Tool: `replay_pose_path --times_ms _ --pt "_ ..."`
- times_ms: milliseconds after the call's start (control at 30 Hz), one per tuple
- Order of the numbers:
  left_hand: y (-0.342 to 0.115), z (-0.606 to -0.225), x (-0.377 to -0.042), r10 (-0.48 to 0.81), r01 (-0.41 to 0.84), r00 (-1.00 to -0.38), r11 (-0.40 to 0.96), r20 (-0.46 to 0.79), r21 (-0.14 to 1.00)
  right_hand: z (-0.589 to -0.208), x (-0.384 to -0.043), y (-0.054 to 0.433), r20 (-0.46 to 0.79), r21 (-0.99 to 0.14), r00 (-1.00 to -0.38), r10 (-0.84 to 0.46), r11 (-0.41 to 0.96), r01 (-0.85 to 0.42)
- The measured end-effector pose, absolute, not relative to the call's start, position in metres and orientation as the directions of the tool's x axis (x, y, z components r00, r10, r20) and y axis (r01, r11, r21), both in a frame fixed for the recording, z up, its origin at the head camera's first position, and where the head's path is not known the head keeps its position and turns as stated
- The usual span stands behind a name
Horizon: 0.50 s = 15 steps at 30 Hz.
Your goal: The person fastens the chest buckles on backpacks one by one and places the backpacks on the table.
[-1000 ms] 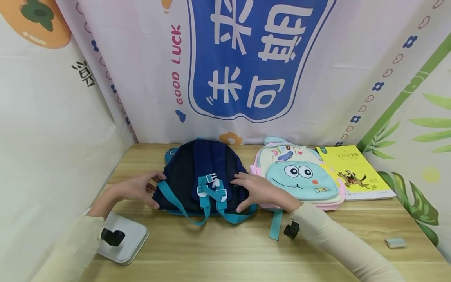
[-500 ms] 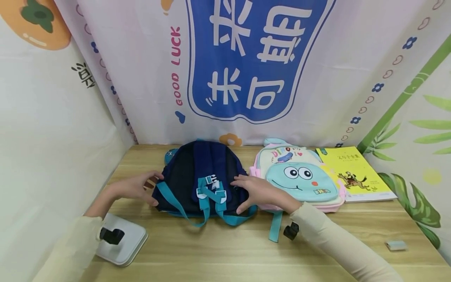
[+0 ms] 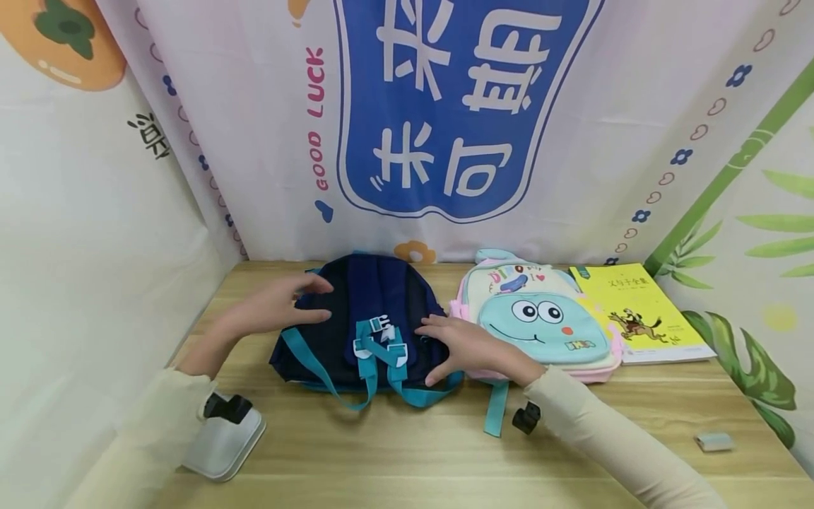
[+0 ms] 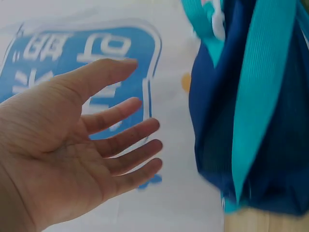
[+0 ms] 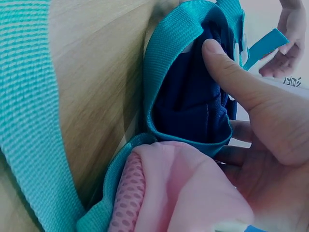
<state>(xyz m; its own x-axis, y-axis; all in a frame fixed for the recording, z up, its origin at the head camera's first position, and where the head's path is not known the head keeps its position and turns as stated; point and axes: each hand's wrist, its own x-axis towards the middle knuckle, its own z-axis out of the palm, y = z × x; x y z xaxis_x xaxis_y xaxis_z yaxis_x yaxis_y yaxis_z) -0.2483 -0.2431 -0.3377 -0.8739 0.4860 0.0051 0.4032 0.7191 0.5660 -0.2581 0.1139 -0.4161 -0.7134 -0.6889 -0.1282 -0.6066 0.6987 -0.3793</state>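
A dark blue backpack with teal straps and white buckles lies back panel up on the wooden table. My left hand is over its upper left side in the head view, fingers spread and thumb apart. In the left wrist view that hand shows its palm, with a gap between its fingertips and the backpack. My right hand rests at the backpack's right side, fingers loosely spread. In the right wrist view its thumb lies against the blue fabric, while the other fingers are partly hidden behind the bags.
To the right lies a pink and mint cartoon backpack, its loose strap hanging forward. Beyond it is a yellow book. A white tin sits below my left wrist, and a small grey object lies at right. Printed curtains stand behind.
My left hand has left the blue backpack's lower left edge and moved up and right over its side. My right hand and the backpack have hardly moved.
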Motion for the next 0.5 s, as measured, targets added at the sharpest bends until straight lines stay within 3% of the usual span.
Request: replay_pose_path --times_ms 500 --pt "-0.167 -0.359 -0.265 0.515 0.474 -0.851 0.672 0.101 0.569 -0.415 -0.258 0.115 -0.134 -0.380 -0.707 -0.694 0.695 -0.610"
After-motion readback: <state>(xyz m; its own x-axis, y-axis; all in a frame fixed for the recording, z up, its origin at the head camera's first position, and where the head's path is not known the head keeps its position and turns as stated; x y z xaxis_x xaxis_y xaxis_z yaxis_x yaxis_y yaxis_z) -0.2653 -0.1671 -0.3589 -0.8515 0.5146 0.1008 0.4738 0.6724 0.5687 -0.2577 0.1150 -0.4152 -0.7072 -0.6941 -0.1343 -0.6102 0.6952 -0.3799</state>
